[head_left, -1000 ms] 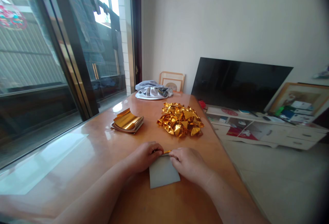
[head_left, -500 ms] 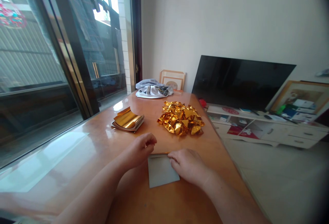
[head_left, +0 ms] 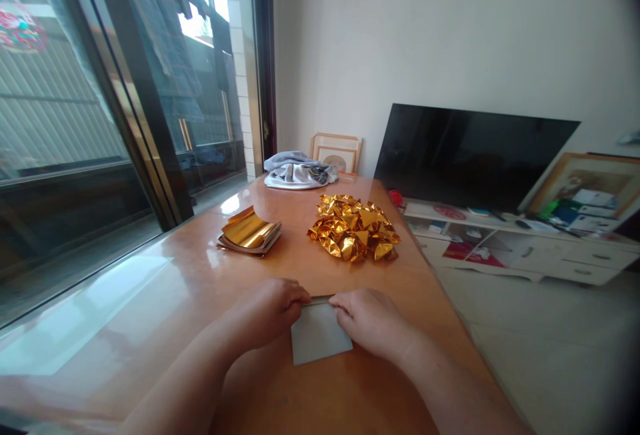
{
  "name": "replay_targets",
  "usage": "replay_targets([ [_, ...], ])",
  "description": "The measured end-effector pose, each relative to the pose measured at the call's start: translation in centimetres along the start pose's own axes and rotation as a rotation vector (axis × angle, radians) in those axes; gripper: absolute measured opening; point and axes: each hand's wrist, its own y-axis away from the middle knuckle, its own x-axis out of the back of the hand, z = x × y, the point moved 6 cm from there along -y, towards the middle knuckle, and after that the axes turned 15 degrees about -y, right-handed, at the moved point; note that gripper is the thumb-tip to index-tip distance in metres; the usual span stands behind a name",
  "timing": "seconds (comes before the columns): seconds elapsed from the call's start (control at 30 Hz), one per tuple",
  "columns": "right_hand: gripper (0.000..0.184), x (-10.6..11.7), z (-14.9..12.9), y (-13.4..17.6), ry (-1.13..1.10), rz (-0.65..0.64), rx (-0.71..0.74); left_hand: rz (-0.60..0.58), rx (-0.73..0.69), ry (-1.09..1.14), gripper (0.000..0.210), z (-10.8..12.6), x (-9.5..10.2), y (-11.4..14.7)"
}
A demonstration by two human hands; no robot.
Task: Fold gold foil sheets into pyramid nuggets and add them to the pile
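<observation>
A sheet of foil paper [head_left: 323,338] lies on the table with its pale side up, and a narrow gold line shows along its far edge. At the far left corner of that edge, my left hand [head_left: 275,307] is closed, its fingertips pinching the paper. My right hand [head_left: 370,320] grips the far right part of the same edge, thumb and fingers pressed together. The fingers partly cover both far corners. Beyond my left hand sits a stack of gold foil sheets [head_left: 250,230], its top sheet curling up. A heap of folded gold foil pieces [head_left: 355,228] lies beyond my right hand.
The glossy wooden table [head_left: 295,395] runs away from me, its right edge close to my right arm. Bundled cloth [head_left: 297,172] lies at the far end, in front of leaning picture frames [head_left: 336,152]. To the right are a television [head_left: 475,155] and a low white cabinet [head_left: 550,258].
My left hand has come down onto the paper's far edge, where it was raised just above before. The right hand has kept its hold with little movement.
</observation>
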Motion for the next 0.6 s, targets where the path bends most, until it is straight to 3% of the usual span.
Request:
replay_targets([
  [0.4,0.027,0.2,0.6,0.2,-0.119,-0.042,-0.029,-0.091,-0.086,-0.217,0.025,0.8,-1.1,0.3],
  [0.6,0.017,1.2,0.6,0.7,-0.113,-0.078,0.02,-0.105,-0.087,-0.226,0.025,0.7,-1.2,0.2],
])
